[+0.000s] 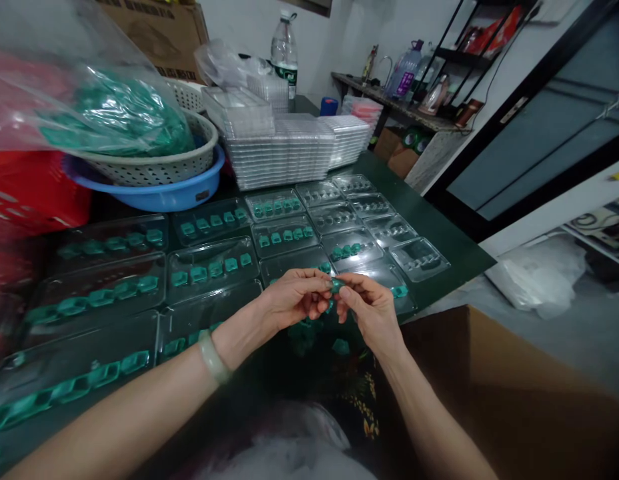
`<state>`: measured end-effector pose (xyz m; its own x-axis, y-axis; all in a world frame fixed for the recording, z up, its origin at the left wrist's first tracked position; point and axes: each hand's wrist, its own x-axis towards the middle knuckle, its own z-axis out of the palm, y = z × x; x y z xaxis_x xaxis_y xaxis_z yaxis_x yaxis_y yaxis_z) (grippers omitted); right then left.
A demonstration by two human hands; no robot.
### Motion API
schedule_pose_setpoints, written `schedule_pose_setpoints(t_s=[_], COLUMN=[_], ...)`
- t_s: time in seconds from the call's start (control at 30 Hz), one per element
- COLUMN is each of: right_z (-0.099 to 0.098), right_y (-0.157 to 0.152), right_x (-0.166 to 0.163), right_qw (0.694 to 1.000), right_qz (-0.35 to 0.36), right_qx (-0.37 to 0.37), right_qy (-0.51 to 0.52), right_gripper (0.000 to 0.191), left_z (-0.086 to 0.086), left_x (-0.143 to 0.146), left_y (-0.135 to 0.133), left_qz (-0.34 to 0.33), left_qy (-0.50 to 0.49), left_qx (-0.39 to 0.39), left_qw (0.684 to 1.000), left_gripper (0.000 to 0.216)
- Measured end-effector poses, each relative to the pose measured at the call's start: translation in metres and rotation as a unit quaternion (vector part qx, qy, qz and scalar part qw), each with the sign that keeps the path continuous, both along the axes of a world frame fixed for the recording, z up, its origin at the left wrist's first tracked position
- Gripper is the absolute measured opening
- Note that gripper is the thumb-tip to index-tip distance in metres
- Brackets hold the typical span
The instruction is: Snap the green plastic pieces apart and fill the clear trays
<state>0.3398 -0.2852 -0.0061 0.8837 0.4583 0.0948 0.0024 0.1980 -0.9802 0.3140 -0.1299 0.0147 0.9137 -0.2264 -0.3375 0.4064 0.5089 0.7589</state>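
Between the fingertips of both hands is a small translucent green plastic piece point(336, 285). My left hand point(300, 293), with a pale bangle point(214, 358) on its wrist, pinches it from the left. From the right, my right hand point(368, 301) closes its thumb and fingers on the same piece. Loose green pieces point(341, 346) lie on the dark table just below the hands, partly hidden. Around them, clear plastic trays lie in rows; one tray point(347, 250) behind the hands holds a few green pieces, and another tray point(419, 259) to the right shows only its moulded hollows.
Stacked clear trays point(282, 150) stand at the back. A blue basin point(174, 195) with a white basket point(154, 167) and a bag of green pieces point(124, 113) sits at the left, beside a red basket point(34, 190). An open cardboard box point(514, 373) is at the right.
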Motion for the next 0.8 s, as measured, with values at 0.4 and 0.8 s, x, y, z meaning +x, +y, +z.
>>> schedule_pose_setpoints(t_s=[0.4,0.8], right_z=[-0.012,-0.022], right_y=[-0.044,-0.038], right_x=[0.158,0.182], right_qw=[0.884,0.768], right_qz=[-0.138,0.001], right_qx=[-0.371,-0.531], right_qy=[-0.248,-0.357], right_gripper=[0.029,0.023], left_z=[0.004,0.025], left_x=[-0.014,0.024], left_y=[0.034,0.033], left_qz=[0.056,0.066], left_qy=[-0.053,-0.226], left_qx=[0.199,0.510], left_qw=[0.977,0.827], left_gripper=[0.015,0.018])
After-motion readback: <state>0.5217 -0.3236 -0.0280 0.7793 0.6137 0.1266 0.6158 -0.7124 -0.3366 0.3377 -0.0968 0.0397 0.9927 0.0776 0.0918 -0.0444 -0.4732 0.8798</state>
